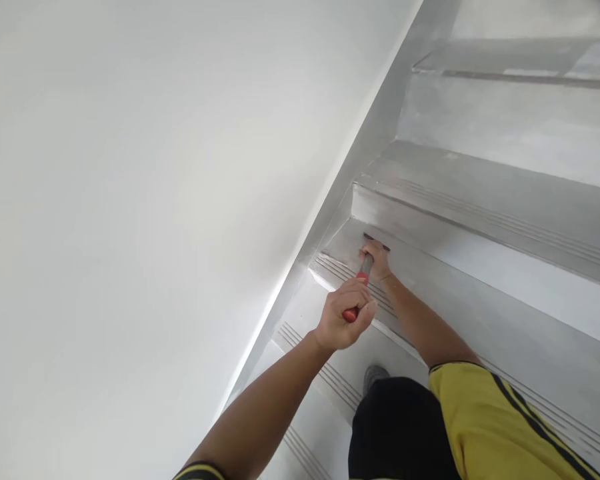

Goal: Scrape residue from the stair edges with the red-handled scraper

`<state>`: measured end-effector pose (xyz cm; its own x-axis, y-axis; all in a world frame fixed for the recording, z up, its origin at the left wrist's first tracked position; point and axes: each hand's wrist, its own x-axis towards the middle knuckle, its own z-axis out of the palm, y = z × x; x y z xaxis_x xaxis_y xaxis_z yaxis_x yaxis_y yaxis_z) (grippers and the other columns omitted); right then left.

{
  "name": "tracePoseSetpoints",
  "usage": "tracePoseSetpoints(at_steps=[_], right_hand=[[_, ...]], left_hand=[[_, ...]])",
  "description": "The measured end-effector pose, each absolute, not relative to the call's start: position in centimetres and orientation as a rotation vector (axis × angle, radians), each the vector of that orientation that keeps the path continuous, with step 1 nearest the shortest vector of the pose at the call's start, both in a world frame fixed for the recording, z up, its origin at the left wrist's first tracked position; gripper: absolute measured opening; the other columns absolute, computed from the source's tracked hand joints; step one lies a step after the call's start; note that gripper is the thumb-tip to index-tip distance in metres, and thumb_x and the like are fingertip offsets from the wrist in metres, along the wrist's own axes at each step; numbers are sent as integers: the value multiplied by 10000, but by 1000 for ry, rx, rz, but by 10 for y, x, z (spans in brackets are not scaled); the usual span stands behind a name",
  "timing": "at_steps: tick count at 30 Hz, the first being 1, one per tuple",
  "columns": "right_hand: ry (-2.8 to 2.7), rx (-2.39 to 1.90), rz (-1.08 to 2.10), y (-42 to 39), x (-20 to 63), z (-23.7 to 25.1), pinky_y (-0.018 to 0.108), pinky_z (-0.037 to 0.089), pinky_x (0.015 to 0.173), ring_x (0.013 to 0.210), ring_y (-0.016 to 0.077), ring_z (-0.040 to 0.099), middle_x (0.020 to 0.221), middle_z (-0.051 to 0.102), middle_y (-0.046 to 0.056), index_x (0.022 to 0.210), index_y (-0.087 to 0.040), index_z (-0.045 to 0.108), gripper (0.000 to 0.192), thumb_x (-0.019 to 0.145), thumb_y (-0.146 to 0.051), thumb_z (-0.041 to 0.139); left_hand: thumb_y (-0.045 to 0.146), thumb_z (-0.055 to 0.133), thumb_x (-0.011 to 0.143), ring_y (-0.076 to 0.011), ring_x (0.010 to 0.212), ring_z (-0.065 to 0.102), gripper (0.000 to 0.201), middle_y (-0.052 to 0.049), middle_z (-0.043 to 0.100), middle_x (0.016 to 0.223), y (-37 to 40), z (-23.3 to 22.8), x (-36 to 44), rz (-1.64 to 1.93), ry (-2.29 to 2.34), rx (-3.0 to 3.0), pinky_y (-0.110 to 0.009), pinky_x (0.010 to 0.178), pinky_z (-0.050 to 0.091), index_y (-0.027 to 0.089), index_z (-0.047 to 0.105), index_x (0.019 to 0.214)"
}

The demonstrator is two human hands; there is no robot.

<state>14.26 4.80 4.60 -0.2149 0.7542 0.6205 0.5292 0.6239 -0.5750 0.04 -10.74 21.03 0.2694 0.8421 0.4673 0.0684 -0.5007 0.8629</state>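
My left hand (pixel 343 319) is closed round the red handle of a tool (pixel 364 268), whose grey shank points up the stairs toward my right hand. My right hand (pixel 376 259) rests on a grey stair tread (pixel 460 293) close to the wall. Its fingers press on a thin dark strip (pixel 367 237) where the tread meets the riser above. The tool's head is hidden behind my right hand, so I cannot tell what kind of tool it is.
Grey stairs with grooved nosings (pixel 510 223) climb to the upper right. A white wall (pixel 130 200) with a grey skirting (pixel 360 147) runs along their left side. My knee in black shorts (pixel 400 427) and a shoe (pixel 375 377) are on lower steps.
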Motion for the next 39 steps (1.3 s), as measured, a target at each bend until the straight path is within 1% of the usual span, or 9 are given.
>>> tracePoseSetpoints(at_steps=[6, 10, 13, 15, 19, 23, 27, 32, 39], right_hand=[[-1955, -1011, 343, -33, 76, 59, 325, 389, 688, 626, 165, 458, 575, 452, 12, 560, -216, 386, 217, 756, -164, 464], [-2037, -969, 259, -11, 119, 65, 327, 378, 668, 615, 169, 461, 573, 468, 20, 557, -217, 411, 202, 745, -190, 479], [-1927, -1122, 183, 12, 172, 56, 344, 370, 680, 605, 173, 446, 556, 436, 17, 544, -218, 397, 225, 752, -198, 480], [-1815, -1194, 156, 11, 183, 51, 341, 366, 673, 611, 175, 438, 550, 417, 15, 540, -219, 373, 252, 774, -196, 465], [-1820, -1157, 136, -24, 130, 49, 337, 363, 663, 637, 182, 447, 583, 450, 27, 576, -212, 413, 199, 765, -186, 468], [-1956, -1138, 224, -36, 77, 51, 337, 365, 692, 645, 177, 447, 594, 449, 25, 587, -213, 405, 208, 786, -185, 457], [-1957, -1016, 215, -13, 83, 51, 327, 366, 670, 607, 165, 443, 566, 434, 6, 570, -215, 375, 225, 772, -184, 469], [-1868, -972, 257, -19, 93, 50, 317, 377, 650, 600, 158, 451, 562, 451, 1, 576, -215, 389, 225, 784, -183, 468], [-1805, -1030, 257, 22, 118, 49, 319, 367, 638, 564, 150, 432, 518, 421, -10, 528, -214, 355, 251, 742, -189, 485]], left_hand=[[110, 492, 794, -135, 562, 478, 235, 9, 479, 546, -176, 262, -47, 1222, 904, 1768, -416, 777, 459, 210, 407, 599], [145, 515, 791, -139, 593, 512, 215, 4, 512, 580, -158, 239, -33, 1249, 817, 1770, -430, 803, 460, 207, 432, 603], [225, 528, 810, -144, 632, 541, 255, -3, 530, 597, -126, 210, -4, 1218, 687, 1757, -381, 757, 481, 209, 420, 579], [245, 523, 813, -141, 610, 526, 290, 0, 511, 567, -116, 206, 2, 1173, 643, 1758, -372, 742, 482, 212, 393, 556], [189, 493, 814, -140, 580, 483, 271, -8, 483, 561, -134, 234, -40, 1154, 703, 1720, -372, 661, 472, 209, 388, 565], [116, 493, 799, -138, 572, 477, 223, 6, 476, 560, -158, 249, -82, 1145, 790, 1734, -428, 734, 466, 209, 420, 609], [136, 488, 808, -125, 560, 476, 246, 15, 478, 549, -152, 243, -61, 1255, 780, 1782, -417, 757, 460, 202, 405, 586], [111, 489, 793, -121, 559, 475, 216, 13, 485, 550, -156, 251, -37, 1269, 821, 1770, -377, 694, 461, 197, 416, 608], [158, 484, 815, -116, 570, 466, 263, 17, 464, 549, -126, 232, -16, 1347, 821, 1749, -410, 802, 458, 200, 382, 576]])
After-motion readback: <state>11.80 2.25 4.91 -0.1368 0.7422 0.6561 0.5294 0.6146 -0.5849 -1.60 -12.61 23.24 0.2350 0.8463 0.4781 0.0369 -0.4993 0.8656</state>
